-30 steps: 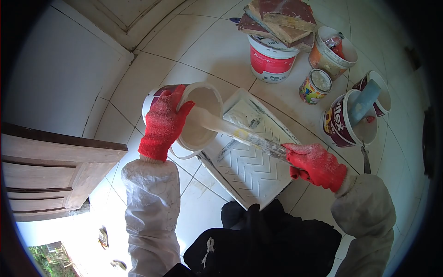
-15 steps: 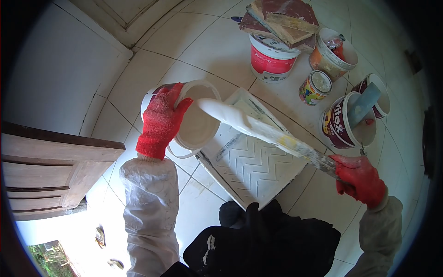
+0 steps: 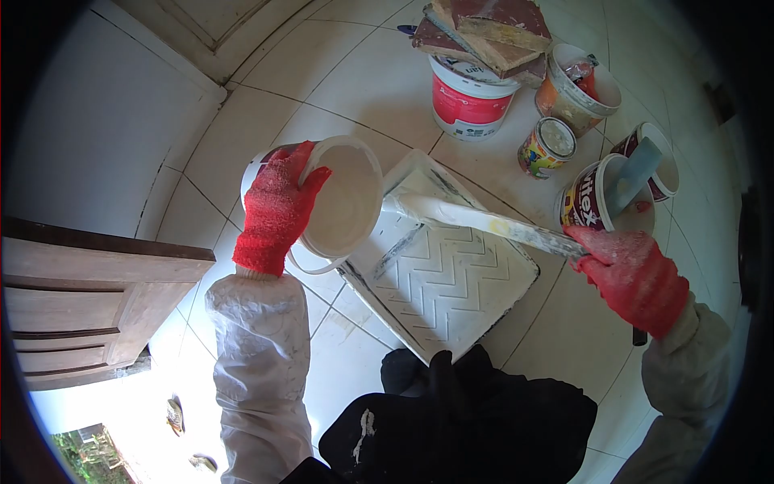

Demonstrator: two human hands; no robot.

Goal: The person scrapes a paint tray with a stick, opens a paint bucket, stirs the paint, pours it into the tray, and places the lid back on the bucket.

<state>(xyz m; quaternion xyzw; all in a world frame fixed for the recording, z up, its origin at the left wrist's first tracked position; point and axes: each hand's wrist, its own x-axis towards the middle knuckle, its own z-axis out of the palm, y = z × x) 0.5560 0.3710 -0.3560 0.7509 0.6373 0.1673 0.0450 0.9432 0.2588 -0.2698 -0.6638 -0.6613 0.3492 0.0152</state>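
My left hand [image 3: 278, 206], in a red knit glove, grips the rim of a white paint bucket [image 3: 367, 161]. The bucket is tipped, its mouth turned toward the paint tray [image 3: 459, 278]. My right hand [image 3: 633, 274], also gloved in red, is closed round a long flat stirring stick [image 3: 484, 219] coated with white paint. The stick slants across above the tray, its far end close to the bucket's rim; I cannot tell whether they touch. White paint covers the tray and its zigzag ridges. Below my right hand shows a short dark end [image 3: 639, 335], mostly hidden.
Boards [image 3: 492, 32] lie stacked on a red-and-white bucket [image 3: 472, 105]. Beside it stand a stained bucket [image 3: 564, 105], a small paint can [image 3: 548, 149] and a maroon-labelled bucket [image 3: 584, 202] holding a blue-grey blade [image 3: 633, 177]. A wooden door [image 3: 97, 298] is at left.
The stick's far end has moved from before the bucket's mouth down and right, over the tray. My right hand has shifted slightly and turned. The left hand still grips the bucket.
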